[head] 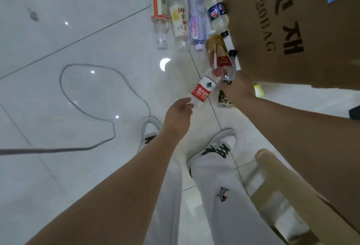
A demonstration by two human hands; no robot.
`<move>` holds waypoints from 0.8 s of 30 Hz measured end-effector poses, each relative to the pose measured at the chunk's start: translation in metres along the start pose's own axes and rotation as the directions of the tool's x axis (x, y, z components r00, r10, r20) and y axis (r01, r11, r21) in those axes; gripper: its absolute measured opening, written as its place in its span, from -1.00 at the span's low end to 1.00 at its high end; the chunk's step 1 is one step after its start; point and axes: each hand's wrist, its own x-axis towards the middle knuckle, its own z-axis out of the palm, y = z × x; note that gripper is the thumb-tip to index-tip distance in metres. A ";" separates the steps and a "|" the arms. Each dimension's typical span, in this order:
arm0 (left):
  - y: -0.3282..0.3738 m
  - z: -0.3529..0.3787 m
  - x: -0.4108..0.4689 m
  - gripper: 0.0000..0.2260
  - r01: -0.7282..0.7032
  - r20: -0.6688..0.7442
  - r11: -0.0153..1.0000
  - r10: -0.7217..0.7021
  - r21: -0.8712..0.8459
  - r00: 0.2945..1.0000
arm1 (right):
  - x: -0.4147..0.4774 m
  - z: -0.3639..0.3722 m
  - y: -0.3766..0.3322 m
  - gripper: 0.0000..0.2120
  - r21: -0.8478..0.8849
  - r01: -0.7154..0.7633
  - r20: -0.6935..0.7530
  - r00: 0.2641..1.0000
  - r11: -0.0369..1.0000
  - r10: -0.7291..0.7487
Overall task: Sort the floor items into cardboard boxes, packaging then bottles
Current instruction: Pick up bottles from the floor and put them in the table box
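While I stand over my white shoes (224, 137), with the flap of a near box (288, 192) beside my right leg, my left hand (179, 112) is stretched forward. Its fingertips pinch the near end of a red-label bottle (202, 91), which hangs tilted above the floor (78, 30). Just beyond it my right hand (239, 87) shows only its back, so I cannot see those fingers. A tea bottle (217, 54) and a clear bottle (230, 67) with a black cap jut out of it together, so I judge it clamped on both. That is my worry: two smooth bottles in one fist and a third held only by its tip. Any of them could slip, bounce and roll off across the tiles. Under that hand a snack pack (224, 99) and something yellow-green (258, 89) lie unsorted, and I could overlook them. Farther out, a row of bottles (178, 19) lies side by side next to the big box (292, 30), whose opening I cannot see from here. The floor is pale, glossy tile with dark joints, mirroring ceiling lights. A grey cable (48, 150) loops over it to my left, ready to catch a foot if I step that way.
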 end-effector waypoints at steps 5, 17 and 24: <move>0.006 0.003 0.042 -0.68 -0.028 0.023 0.998 0.027 0.052 0.999 | 0.054 0.014 -0.029 -0.22 -0.048 0.024 -0.099 0.995 0.999 -0.028; 0.009 -0.017 0.048 -0.70 -0.088 -0.066 0.996 0.087 -0.011 0.994 | 0.066 0.024 -0.034 -0.20 -0.020 -0.078 -0.184 0.980 0.997 0.073; 0.096 -0.023 -0.058 -0.71 -0.145 -0.074 0.989 0.144 -0.006 0.987 | -0.073 -0.050 -0.048 -0.34 0.136 -0.004 -0.151 0.988 0.991 0.024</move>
